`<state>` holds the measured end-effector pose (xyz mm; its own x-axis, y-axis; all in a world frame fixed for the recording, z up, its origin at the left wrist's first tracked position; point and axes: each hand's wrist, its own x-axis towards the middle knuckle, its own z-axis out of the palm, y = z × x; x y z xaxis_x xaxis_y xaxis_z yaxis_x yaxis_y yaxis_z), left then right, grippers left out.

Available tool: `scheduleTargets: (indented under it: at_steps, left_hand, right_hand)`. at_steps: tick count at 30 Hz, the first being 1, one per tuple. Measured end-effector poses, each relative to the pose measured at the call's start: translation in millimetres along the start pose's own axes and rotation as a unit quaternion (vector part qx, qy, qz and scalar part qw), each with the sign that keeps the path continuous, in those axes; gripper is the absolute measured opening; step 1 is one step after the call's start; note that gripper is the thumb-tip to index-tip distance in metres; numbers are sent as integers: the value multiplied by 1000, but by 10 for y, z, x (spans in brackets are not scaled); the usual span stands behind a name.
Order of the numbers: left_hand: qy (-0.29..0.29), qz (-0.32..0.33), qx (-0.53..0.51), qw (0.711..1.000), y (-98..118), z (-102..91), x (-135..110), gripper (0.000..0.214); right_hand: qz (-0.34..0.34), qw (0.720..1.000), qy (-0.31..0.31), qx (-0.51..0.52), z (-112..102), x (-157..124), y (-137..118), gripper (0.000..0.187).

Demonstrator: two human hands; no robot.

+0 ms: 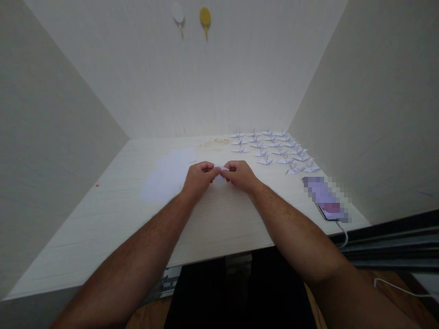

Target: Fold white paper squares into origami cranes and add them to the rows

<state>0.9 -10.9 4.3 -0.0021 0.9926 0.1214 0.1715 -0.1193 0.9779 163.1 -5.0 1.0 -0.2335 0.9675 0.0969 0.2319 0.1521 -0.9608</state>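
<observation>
A small piece of folded white paper (221,168) is pinched between my two hands, just above the middle of the table. My left hand (201,178) grips its left side with thumb and fingers. On the other side, my right hand (242,175) pinches it the same way. The fingers cover most of the paper, so its folded shape cannot be made out. White paper sheets (168,176) lie flat to the left of my left hand. Beyond my right hand, several white paper cranes (274,146) stand in rows at the back right.
A phone (324,198) with a white cable (345,235) lies near the table's right edge. Walls enclose the white table (113,219) at the back and both sides. One white hook (178,13) and one yellow hook (205,17) are on the back wall.
</observation>
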Motion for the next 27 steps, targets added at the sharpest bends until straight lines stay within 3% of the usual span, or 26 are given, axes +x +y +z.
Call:
scheduleTargets:
  at_steps: [9,27]
  left_hand:
    - [-19,-31,-87,996,-55,17,22,20]
    - [23,-21,-100,995,-40,51,23,13]
  right_hand:
    - [-36,999,27,-15,10,18,25,21]
    - [-30,999,16,-23,1,33,58,12]
